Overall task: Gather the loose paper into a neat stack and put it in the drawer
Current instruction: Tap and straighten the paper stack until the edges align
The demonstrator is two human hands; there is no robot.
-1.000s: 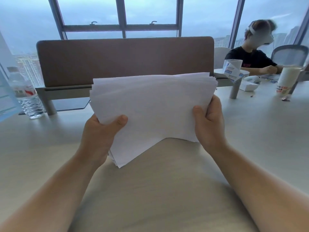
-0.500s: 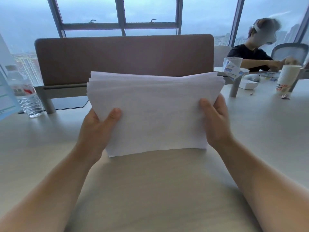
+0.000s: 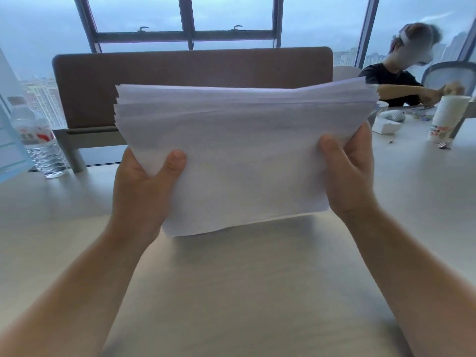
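I hold the paper stack [image 3: 242, 161] on edge just above the desk [image 3: 257, 292], left hand [image 3: 144, 191] and right hand [image 3: 353, 176] gripping its short sides, thumbs in front, so I can probably tap its uneven sheets square.

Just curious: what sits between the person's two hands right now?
In the head view, the paper stack spans the whole gap: the left hand grips its left edge and the right hand its right edge, above the table.
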